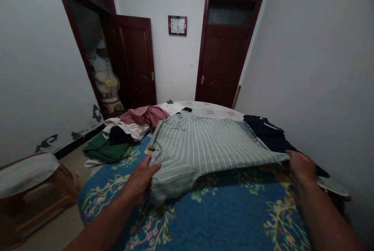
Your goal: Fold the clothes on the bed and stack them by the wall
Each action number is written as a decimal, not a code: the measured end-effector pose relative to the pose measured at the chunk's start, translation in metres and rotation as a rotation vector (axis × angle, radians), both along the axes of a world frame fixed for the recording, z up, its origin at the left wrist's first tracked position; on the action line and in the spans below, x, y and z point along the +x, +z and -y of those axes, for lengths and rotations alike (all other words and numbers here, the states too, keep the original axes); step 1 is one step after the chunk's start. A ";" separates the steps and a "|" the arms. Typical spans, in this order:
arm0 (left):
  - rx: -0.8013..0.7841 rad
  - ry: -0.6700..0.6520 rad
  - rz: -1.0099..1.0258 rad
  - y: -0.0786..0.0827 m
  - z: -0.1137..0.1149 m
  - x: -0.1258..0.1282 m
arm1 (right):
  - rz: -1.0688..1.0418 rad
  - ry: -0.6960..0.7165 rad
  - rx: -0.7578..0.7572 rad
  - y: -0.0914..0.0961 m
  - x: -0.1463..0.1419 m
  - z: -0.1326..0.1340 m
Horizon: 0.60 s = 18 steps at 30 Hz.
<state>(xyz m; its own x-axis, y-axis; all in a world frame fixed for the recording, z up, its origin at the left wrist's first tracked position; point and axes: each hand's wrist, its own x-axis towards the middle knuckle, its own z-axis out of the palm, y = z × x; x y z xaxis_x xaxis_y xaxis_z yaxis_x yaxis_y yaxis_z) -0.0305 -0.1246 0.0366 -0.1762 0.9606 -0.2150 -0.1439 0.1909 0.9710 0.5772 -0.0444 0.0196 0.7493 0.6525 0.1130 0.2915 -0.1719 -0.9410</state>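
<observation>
Reaching out over the blue quilt (233, 216), left hand (142, 176) gripping the left edge of the striped shirt (204, 145), right hand (300, 166) seemingly clutching its lifted right corner.

A blue floral quilt (222, 220) covers the bed. At its far left lie a crumpled pink garment (146, 115) and a folded green one (102, 150); a navy garment (265, 130) lies right. A square wall clock (177, 25) hangs between two dark red wooden doors (223, 64).
</observation>
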 end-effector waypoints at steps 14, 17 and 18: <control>-0.105 0.166 -0.335 0.007 -0.045 -0.055 | 0.350 -0.055 -0.255 -0.053 0.010 0.025; -0.181 0.052 -0.249 0.005 -0.071 -0.056 | 0.358 -0.043 -0.265 -0.059 0.011 0.022; -0.199 0.019 -0.229 0.003 -0.078 -0.055 | 0.362 -0.042 -0.268 -0.060 0.010 0.022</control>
<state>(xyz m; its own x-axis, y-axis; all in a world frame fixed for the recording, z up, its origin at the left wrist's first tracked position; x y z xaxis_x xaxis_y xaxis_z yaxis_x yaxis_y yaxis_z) -0.0854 -0.0468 0.0398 -0.2592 0.8997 -0.3512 0.0693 0.3800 0.9224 0.5876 -0.0664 -0.0408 0.7192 0.6642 0.2039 0.5814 -0.4148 -0.7000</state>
